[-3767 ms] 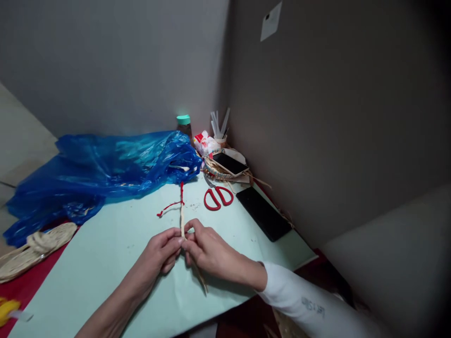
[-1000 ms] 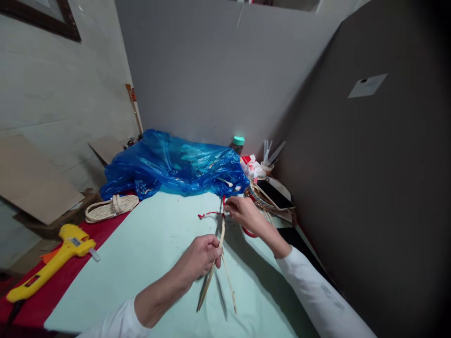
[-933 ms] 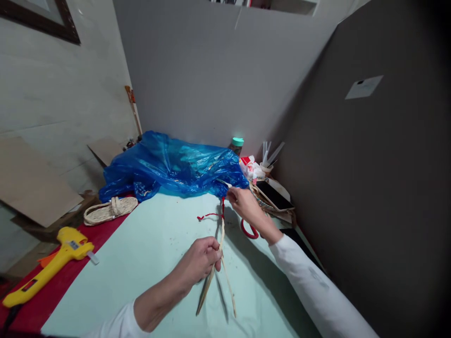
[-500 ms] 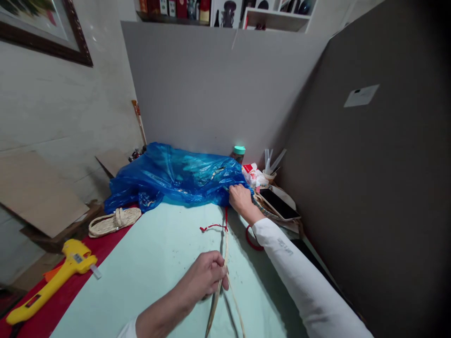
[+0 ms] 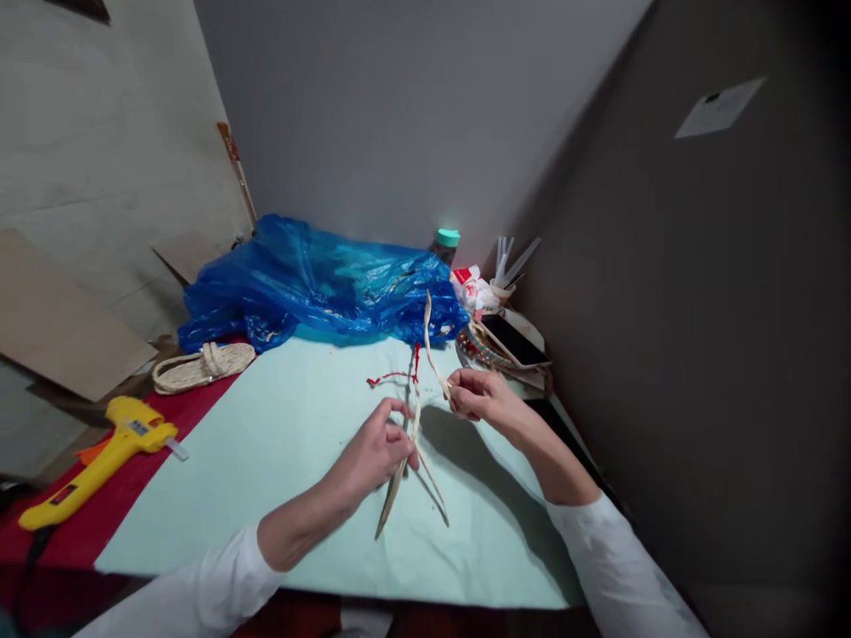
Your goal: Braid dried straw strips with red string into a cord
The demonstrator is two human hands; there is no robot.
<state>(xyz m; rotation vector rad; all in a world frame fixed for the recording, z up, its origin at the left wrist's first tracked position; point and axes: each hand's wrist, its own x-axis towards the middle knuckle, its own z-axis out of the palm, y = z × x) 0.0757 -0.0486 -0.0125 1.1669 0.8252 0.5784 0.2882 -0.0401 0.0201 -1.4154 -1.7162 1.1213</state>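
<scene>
Both our hands are pinching: our left hand [image 5: 372, 454] closes on the pale strands [image 5: 417, 409] near the table's [image 5: 266, 496] middle, red cord [image 5: 394, 376] toward the far edge, probably to bind them, while our right hand [image 5: 492, 401] pinches a loose strip's [image 5: 429, 337] near end, seemingly for control.

Pale fibre cord [image 5: 417, 409]: runs lengthwise over the counter [image 5: 266, 470], slender and twisted, and splits into narrow tails [image 5: 434, 489] at the near end. Red string [image 5: 417, 361]: meets the cord's far end and branches leftward to a thicker tip. Loose pale strand [image 5: 431, 350]: slants in the air, gently bent, just right of the cord.
</scene>
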